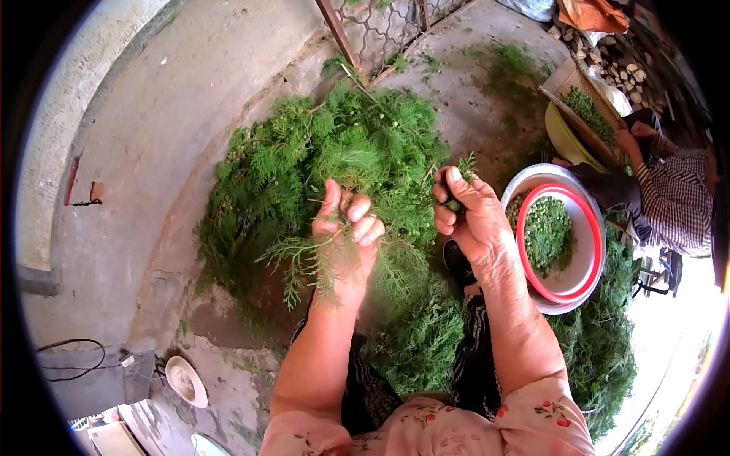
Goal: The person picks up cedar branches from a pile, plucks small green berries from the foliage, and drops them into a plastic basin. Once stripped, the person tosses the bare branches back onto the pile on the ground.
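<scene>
My left hand (347, 228) is closed on a feathery green sprig (296, 258), which hangs down over the wrist and to the left. Across from it, my right hand (471, 205) has its fingers curled round small green cones (454, 205), and a bit of leaf sticks up above the thumb. The two hands are apart. Beneath and beyond them lies a large heap of green branches (319, 152). Close to the right wrist stands a metal basin (518, 182) holding a red-rimmed bowl (525, 262) with green cones in it.
At the right sits another person in a checked top (677, 194), one hand near a woven tray (563, 80) of green cones over a yellow-green basin (559, 137). More branches (597, 365) lie at the lower right. A pale round dish (186, 381) is lower left.
</scene>
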The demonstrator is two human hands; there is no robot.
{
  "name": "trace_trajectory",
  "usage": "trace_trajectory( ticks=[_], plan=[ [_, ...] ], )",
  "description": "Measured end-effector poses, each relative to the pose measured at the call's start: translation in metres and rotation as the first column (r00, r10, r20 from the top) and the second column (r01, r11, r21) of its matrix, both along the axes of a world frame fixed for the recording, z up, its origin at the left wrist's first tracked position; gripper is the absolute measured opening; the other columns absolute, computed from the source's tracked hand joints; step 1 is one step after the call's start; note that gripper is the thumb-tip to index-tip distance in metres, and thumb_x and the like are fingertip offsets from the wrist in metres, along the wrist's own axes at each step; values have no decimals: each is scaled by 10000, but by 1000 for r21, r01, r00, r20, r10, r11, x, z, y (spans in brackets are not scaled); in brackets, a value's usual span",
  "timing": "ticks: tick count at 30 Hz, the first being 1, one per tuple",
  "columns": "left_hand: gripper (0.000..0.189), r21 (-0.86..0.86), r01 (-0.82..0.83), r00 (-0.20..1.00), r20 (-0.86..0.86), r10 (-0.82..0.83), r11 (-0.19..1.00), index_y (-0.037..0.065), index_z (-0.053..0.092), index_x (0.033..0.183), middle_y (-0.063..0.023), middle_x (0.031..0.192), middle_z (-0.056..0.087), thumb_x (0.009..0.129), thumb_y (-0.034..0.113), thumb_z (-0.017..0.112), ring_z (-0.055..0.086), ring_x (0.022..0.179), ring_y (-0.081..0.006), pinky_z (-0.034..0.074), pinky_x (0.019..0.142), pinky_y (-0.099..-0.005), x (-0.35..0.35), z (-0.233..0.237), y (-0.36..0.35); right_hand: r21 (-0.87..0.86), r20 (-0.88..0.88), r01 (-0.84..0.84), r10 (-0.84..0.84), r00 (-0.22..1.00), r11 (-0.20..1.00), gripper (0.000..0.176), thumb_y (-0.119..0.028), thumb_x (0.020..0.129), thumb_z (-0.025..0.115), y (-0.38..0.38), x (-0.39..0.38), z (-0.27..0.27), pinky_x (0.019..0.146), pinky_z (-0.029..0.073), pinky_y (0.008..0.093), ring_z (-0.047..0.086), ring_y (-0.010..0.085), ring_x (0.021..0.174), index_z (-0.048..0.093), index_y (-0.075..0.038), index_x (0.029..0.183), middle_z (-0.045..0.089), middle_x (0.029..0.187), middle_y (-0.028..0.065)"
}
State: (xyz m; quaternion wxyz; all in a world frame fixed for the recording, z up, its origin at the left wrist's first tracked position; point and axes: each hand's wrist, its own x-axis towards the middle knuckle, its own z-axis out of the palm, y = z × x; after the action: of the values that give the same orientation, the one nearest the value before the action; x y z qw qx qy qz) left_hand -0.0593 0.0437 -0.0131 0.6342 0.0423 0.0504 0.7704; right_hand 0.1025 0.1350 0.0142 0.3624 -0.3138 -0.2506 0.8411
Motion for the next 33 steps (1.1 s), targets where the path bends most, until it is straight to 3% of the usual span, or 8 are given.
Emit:
trace_trajectory(
  ticks=[17,20,21,25,28,29,30,33],
  plan=[
    [353,-82,3,990,-143,-15,997,42,463,762,-54,717,496,959,321,373,462,484,-152,408,449,-271,-10,-3,1,77,238,627,-625,743,775,147,-202,865,584,83,176,-57,642,488,375,525,196,684,552,-59,864,538,775,48],
    [378,-130,0,988,-154,-20,991,41,465,735,-55,698,500,963,322,358,467,468,-152,399,430,-266,-8,-3,3,175,382,687,-692,613,705,527,-355,821,627,81,196,-50,790,481,442,542,320,887,480,-4,1185,516,1099,167],
    [382,-131,4,988,-155,-24,991,41,465,730,-55,696,500,963,323,357,467,466,-151,398,427,-265,-7,-3,4,152,505,668,-639,580,728,734,-412,800,630,75,202,-45,886,426,505,453,392,1086,338,16,1319,359,1312,225],
    [395,-131,25,987,-154,-45,991,40,468,722,-57,694,503,963,332,355,465,460,-150,393,424,-266,-3,-6,7,179,545,786,-724,422,592,729,-393,829,597,78,211,-48,966,336,551,252,416,1265,288,31,1335,176,1418,230],
    [401,-135,59,992,-106,-74,989,39,471,728,-59,696,504,959,346,359,457,464,-154,382,435,-276,1,-9,11,174,420,800,-778,467,574,672,-360,848,581,86,227,-67,961,341,554,270,423,1256,308,35,1318,199,1403,233],
    [403,-140,62,993,-90,-75,988,38,472,730,-60,697,504,958,352,361,454,466,-155,377,440,-281,1,-9,11,191,388,786,-781,490,588,510,-290,861,573,89,229,-71,939,361,554,356,400,1209,421,42,1218,356,1304,246],
    [420,-129,90,993,-67,-100,987,33,474,736,-59,687,494,952,375,361,443,475,-159,363,459,-288,0,-11,13,235,344,722,-751,564,651,330,-205,875,539,89,232,-73,890,427,482,504,357,1076,499,33,1100,532,1102,221],
    [414,-120,88,995,-42,-94,989,36,471,736,-54,678,477,947,379,376,436,478,-156,359,467,-285,3,-9,13,325,338,596,-679,652,734,217,-79,878,465,81,201,-55,778,487,324,616,269,862,520,33,1056,615,900,147]
  ],
)
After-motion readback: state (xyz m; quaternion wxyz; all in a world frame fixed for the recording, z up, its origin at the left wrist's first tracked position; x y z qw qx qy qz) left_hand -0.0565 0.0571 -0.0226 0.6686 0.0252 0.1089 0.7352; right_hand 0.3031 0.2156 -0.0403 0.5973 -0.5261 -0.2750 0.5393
